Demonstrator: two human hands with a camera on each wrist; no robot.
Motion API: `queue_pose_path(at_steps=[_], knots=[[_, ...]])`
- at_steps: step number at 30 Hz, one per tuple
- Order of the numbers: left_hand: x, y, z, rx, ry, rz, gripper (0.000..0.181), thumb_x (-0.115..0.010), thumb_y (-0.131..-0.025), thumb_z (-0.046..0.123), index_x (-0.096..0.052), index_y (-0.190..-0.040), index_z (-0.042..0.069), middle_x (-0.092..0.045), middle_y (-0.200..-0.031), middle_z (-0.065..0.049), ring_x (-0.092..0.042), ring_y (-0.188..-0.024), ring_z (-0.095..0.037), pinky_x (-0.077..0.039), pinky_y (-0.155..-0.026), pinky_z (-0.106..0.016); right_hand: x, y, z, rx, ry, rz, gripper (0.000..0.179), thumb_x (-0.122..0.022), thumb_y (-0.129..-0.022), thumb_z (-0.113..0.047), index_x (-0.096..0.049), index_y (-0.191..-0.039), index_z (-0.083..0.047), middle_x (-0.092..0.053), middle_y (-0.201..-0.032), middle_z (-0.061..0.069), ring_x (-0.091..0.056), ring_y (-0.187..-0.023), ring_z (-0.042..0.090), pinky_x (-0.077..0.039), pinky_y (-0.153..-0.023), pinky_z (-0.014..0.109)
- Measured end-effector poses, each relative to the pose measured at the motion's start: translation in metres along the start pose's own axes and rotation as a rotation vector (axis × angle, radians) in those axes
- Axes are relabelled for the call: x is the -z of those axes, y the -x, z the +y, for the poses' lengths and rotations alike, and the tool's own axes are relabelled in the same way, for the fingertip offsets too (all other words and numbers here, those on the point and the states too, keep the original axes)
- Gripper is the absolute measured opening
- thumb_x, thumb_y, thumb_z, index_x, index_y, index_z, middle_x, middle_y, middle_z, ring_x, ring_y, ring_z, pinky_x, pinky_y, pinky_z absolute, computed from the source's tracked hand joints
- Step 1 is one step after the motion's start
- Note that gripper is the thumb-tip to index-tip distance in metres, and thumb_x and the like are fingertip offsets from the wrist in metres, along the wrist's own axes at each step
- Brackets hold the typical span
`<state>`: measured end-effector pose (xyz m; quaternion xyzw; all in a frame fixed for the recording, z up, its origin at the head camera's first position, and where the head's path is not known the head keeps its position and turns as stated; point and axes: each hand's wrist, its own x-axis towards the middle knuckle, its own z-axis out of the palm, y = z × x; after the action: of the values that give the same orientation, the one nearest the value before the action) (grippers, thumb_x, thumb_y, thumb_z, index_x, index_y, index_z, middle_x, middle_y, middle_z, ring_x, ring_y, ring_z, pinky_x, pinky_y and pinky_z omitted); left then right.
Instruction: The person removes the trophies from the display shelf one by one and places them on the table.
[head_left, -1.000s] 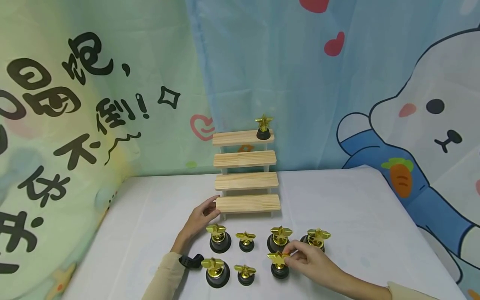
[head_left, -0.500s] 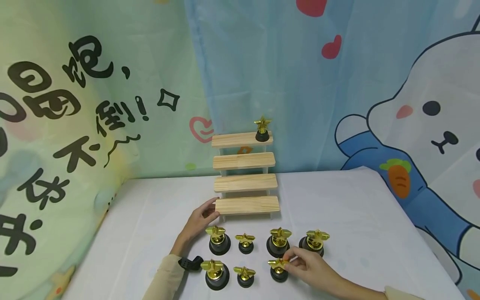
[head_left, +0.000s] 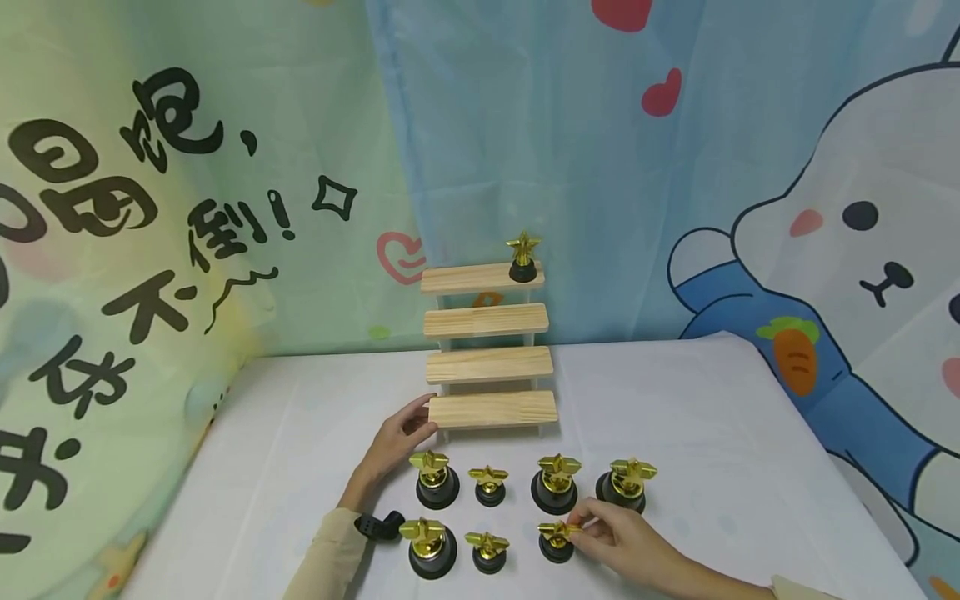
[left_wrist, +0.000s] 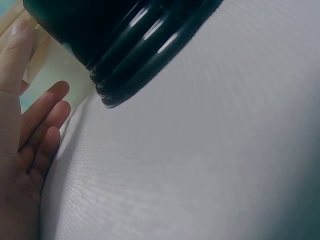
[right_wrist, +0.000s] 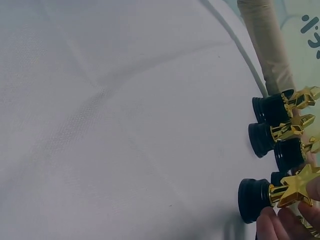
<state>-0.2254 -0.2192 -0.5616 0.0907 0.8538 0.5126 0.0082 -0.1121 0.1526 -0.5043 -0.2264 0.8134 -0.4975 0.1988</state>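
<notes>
My right hand (head_left: 626,537) pinches the gold star of a small trophy (head_left: 556,550) with a round black base, at the front right of the group. In the right wrist view, thumb and fingers meet at the star (right_wrist: 296,189). My left hand (head_left: 397,437) grips the left end of the lowest board of a four-step wooden display stand (head_left: 491,410); in the left wrist view its other fingers (left_wrist: 47,107) are loosely bent. Near the left wrist stand two larger trophies (head_left: 437,485). One small star trophy (head_left: 522,258) stands at the right end of the top board.
Two small trophies (head_left: 490,487) stand in the middle, with larger trophies (head_left: 555,487) behind the right hand. A white cloth (head_left: 660,400) covers the table. Printed fabric (head_left: 600,167) hangs behind the stand. A black band (head_left: 380,525) is on the left wrist.
The star of the pinched trophy has tipped from facing the head camera to lying more edge-on, and its top sits slightly lower. My left hand keeps its place on the stand.
</notes>
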Motion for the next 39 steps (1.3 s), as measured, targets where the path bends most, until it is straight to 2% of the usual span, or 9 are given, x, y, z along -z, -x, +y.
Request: queue_pose_path(at_steps=[2, 7, 12, 17, 20, 26, 32, 36, 39], knots=[[-0.002, -0.003, -0.01, 0.007, 0.003, 0.008, 0.053, -0.067, -0.092, 0.021, -0.05, -0.142, 0.013, -0.067, -0.119, -0.015, -0.064, -0.1, -0.016, -0.049, -0.083, -0.021, 0.002, 0.002, -0.002, -0.007, -0.002, -0.013, 0.019, -0.064, -0.094, -0.024, -0.063, -0.103, -0.007, -0.068, -0.107, 0.012, -0.065, -0.082, 0.0, -0.053, -0.066, 0.02], [0.0, -0.004, -0.016, 0.003, 0.039, -0.001, 0.053, -0.069, -0.091, 0.026, -0.052, -0.14, 0.019, -0.069, -0.117, -0.01, -0.063, -0.098, -0.013, -0.049, -0.082, -0.021, 0.009, 0.005, -0.01, 0.013, 0.043, -0.002, 0.019, -0.059, -0.097, -0.024, -0.062, -0.104, -0.007, -0.068, -0.107, 0.012, -0.066, -0.083, 0.003, -0.052, -0.067, 0.021], [0.001, -0.003, -0.018, -0.013, 0.043, 0.002, 0.054, -0.069, -0.09, 0.029, -0.052, -0.14, 0.02, -0.069, -0.117, -0.009, -0.064, -0.097, -0.011, -0.05, -0.082, -0.022, 0.019, 0.006, -0.024, 0.101, 0.126, 0.059, 0.015, -0.057, -0.098, -0.02, -0.063, -0.102, -0.007, -0.069, -0.102, 0.012, -0.066, -0.081, 0.005, -0.052, -0.067, 0.021], [0.001, -0.004, -0.017, -0.032, 0.035, 0.003, 0.054, -0.069, -0.09, 0.03, -0.051, -0.141, 0.019, -0.069, -0.117, -0.009, -0.065, -0.098, -0.011, -0.05, -0.082, -0.022, 0.036, 0.0, -0.047, 0.099, 0.176, 0.066, 0.017, -0.057, -0.099, -0.025, -0.064, -0.105, -0.011, -0.068, -0.101, 0.003, -0.061, -0.079, 0.0, -0.05, -0.065, 0.021], [0.0, -0.005, -0.016, -0.035, 0.033, 0.005, 0.054, -0.069, -0.091, 0.027, -0.051, -0.141, 0.018, -0.069, -0.117, -0.009, -0.065, -0.099, -0.013, -0.05, -0.082, -0.022, 0.047, -0.008, -0.062, 0.097, 0.237, 0.081, 0.019, -0.056, -0.099, -0.025, -0.063, -0.108, -0.01, -0.067, -0.106, 0.003, -0.062, -0.083, 0.001, -0.052, -0.068, 0.022], [-0.002, -0.004, -0.01, -0.015, 0.008, 0.007, 0.052, -0.067, -0.092, 0.022, -0.05, -0.141, 0.015, -0.068, -0.119, -0.013, -0.065, -0.102, -0.021, -0.049, -0.083, -0.021, 0.068, -0.036, -0.081, 0.105, 0.373, 0.199, 0.015, -0.058, -0.098, -0.021, -0.064, -0.108, -0.013, -0.067, -0.108, 0.001, -0.065, -0.091, 0.01, -0.054, -0.077, 0.024], [0.001, 0.003, 0.012, -0.023, 0.019, 0.001, 0.052, -0.065, -0.094, 0.019, -0.048, -0.142, 0.007, -0.067, -0.118, -0.018, -0.065, -0.101, -0.021, -0.05, -0.083, -0.021, 0.098, -0.077, -0.087, 0.13, 0.352, 0.3, 0.018, -0.056, -0.099, -0.019, -0.063, -0.111, -0.007, -0.068, -0.103, 0.009, -0.067, -0.088, 0.018, -0.054, -0.073, 0.027], [0.001, 0.0, -0.001, -0.032, 0.028, -0.004, 0.052, -0.065, -0.093, 0.024, -0.049, -0.142, 0.013, -0.068, -0.118, -0.014, -0.065, -0.101, -0.016, -0.05, -0.083, -0.022, 0.117, -0.101, -0.086, 0.113, 0.354, 0.338, 0.024, -0.053, -0.101, -0.023, -0.061, -0.114, -0.005, -0.068, -0.104, 0.014, -0.067, -0.088, 0.023, -0.053, -0.072, 0.031], [0.004, 0.001, 0.002, -0.038, 0.026, -0.024, 0.053, -0.065, -0.094, 0.025, -0.048, -0.142, 0.013, -0.067, -0.12, -0.015, -0.065, -0.104, -0.021, -0.05, -0.085, -0.023, 0.127, -0.116, -0.086, 0.086, 0.347, 0.343, 0.029, -0.05, -0.102, -0.026, -0.059, -0.118, -0.003, -0.067, -0.107, 0.018, -0.067, -0.091, 0.028, -0.053, -0.073, 0.035]])
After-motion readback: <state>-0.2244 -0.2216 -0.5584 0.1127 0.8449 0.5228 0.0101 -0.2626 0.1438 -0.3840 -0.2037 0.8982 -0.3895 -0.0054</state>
